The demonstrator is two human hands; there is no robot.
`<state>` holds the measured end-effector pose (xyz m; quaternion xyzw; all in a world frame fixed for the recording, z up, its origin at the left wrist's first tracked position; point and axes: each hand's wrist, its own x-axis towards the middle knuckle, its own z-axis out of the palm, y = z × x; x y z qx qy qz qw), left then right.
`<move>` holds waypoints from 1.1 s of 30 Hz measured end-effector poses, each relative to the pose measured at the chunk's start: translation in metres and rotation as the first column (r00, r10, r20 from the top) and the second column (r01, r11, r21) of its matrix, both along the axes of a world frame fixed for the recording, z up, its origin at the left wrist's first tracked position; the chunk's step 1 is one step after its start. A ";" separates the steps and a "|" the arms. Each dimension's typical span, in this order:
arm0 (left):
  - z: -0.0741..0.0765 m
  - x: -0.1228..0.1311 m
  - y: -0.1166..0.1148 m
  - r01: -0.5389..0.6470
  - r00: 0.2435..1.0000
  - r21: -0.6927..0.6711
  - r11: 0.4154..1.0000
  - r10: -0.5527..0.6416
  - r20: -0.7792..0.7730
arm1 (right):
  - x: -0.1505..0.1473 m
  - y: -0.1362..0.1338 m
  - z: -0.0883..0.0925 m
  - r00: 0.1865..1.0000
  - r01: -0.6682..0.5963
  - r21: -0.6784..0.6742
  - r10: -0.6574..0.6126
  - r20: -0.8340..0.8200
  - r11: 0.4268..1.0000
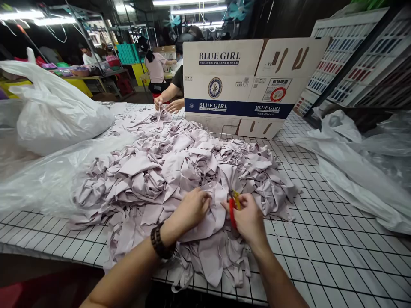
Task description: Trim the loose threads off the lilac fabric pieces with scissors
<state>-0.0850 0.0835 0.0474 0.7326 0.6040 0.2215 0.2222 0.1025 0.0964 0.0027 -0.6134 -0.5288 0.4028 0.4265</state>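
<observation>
A large heap of pale pinkish fabric pieces (141,171) covers the middle of the checked table (298,239). My left hand (192,208) has its fingers curled on the edge of one fabric piece (213,220) at the near side of the heap. In my right hand (248,218) are small scissors (233,206) with red and yellow handles, their tips pointing up against the fabric. A dark beaded bracelet (159,243) circles my left wrist.
A Blue Girl carton (237,81) stands behind the heap. White plastic bags (64,107) lie at the left, more plastic (359,158) at the right. Across the table, another person's hands (168,103) handle fabric. Further back are people at tables.
</observation>
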 end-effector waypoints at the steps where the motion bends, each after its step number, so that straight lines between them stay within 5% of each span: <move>1: -0.006 0.003 0.008 -0.012 1.000 0.004 1.000 0.012 -0.011 | -0.007 0.005 0.000 1.000 -0.003 -0.005 0.003 0.006 1.000; 6: -0.027 -0.011 0.030 -0.002 0.999 -0.046 0.999 0.000 -0.032 | 0.005 0.012 -0.002 0.991 -0.019 -0.083 0.008 -0.133 0.996; 11: -0.024 -0.015 0.034 0.043 0.997 -0.109 0.993 -0.049 -0.052 | 0.057 -0.006 0.007 0.930 0.068 -0.090 -0.096 -0.355 0.994; 17: -0.005 -0.018 0.000 0.071 0.994 -0.182 0.981 -0.084 -0.064 | 0.082 -0.012 -0.001 0.870 0.160 -0.161 -0.216 -0.443 0.974; 22: -0.003 -0.038 -0.028 0.157 0.987 -0.422 0.893 -0.159 0.033 | 0.078 -0.001 -0.008 0.854 0.129 -0.177 -0.200 -0.480 0.976; 24: -0.005 -0.039 -0.028 0.091 0.996 -0.365 0.927 -0.074 0.059 | 0.078 0.002 -0.006 0.854 0.113 -0.174 -0.185 -0.487 0.978; 27: -0.008 -0.035 -0.020 -0.026 0.995 -0.073 0.997 0.033 0.095 | 0.080 0.004 -0.001 0.856 0.088 -0.163 -0.158 -0.492 0.983; 29: -0.008 -0.032 -0.011 0.101 0.990 0.034 0.994 -0.103 0.093 | 0.083 0.002 0.001 0.857 0.072 -0.154 -0.140 -0.495 0.985; 33: -0.003 -0.030 0.001 0.411 0.911 -0.181 0.894 -0.412 0.033 | 0.089 -0.004 0.004 0.853 0.042 -0.146 -0.112 -0.510 0.988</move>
